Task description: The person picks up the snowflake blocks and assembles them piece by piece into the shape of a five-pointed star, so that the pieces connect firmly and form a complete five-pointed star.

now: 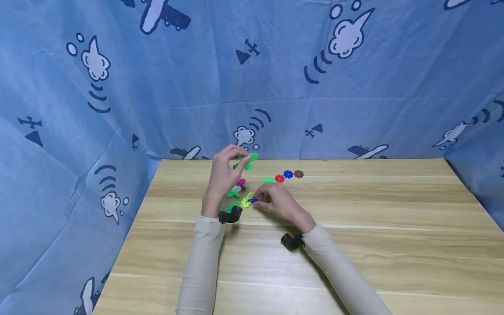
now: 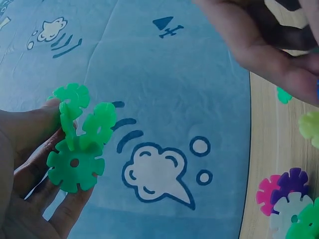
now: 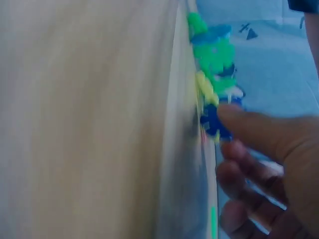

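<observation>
My left hand [image 1: 225, 175] is raised over the far part of the table and holds a joined cluster of green notched plastic discs [image 2: 82, 169]. In the left wrist view several discs slot together at angles beside the thumb and fingers. Lower and to the right, my right hand [image 1: 280, 202] pinches a dark blue notched disc [image 3: 212, 119] between thumb and fingers. That disc overlaps the edge of the yellow discs [image 1: 246, 202] in the head view. A white disc [image 2: 285, 211], a purple disc [image 2: 290, 182] and a pink disc [image 2: 267, 191] sit clustered nearby with green ones.
A red disc [image 1: 279, 178], a blue disc [image 1: 288, 174] and a brown disc [image 1: 299, 174] lie in a row toward the back. Another green disc [image 1: 268, 180] is just left of them. Patterned blue cloth [image 1: 275, 122] hangs behind the wooden table [image 1: 378, 218].
</observation>
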`<state>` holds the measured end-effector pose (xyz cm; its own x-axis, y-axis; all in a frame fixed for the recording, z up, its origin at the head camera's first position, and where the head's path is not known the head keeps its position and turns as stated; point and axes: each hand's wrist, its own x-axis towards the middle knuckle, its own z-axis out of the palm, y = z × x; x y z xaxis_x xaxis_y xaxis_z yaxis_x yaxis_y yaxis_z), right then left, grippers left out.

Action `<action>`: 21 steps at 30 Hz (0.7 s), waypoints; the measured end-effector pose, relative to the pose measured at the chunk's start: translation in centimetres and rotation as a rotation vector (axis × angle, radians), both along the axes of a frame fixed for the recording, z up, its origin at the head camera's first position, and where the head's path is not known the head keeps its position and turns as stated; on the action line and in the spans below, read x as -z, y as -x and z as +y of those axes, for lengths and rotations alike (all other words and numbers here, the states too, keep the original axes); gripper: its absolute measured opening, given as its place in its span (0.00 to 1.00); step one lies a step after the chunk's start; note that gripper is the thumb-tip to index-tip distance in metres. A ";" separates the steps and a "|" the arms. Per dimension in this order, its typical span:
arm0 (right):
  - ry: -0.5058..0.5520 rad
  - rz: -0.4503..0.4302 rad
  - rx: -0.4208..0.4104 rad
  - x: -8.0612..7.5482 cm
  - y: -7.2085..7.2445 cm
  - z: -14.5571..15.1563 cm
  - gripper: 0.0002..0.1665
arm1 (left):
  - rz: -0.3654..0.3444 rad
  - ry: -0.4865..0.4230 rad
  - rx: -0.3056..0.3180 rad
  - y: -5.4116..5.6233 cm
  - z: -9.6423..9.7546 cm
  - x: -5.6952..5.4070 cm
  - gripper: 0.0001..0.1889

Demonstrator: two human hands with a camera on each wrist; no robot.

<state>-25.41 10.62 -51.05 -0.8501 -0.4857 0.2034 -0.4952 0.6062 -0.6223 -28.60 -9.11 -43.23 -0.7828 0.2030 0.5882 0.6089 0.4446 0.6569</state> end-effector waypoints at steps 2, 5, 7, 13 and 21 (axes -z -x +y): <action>-0.014 0.008 -0.003 0.2 -0.1 -0.1 0.05 | -0.003 -0.009 0.004 0.0 -0.1 0.0 0.07; -0.008 0.022 0.000 0.2 0.0 0.0 0.04 | -0.009 -0.014 0.008 0.0 0.0 -0.1 0.07; 0.018 0.024 0.011 0.0 0.1 0.4 0.03 | -0.013 -0.010 0.005 -0.1 0.1 -0.2 0.07; 0.155 -0.027 0.101 -1.1 0.9 2.3 0.03 | -0.010 -0.011 0.018 -0.2 0.5 -0.4 0.07; 0.464 -0.141 0.299 -3.7 1.3 4.8 0.08 | -0.024 0.010 0.050 -0.2 1.0 -0.2 0.06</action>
<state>-26.74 15.40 -47.39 -0.9713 -0.1064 0.2128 -0.2370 0.3550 -0.9043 -28.44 -8.15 -43.07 -0.7857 0.2478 0.5668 0.6143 0.4206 0.6676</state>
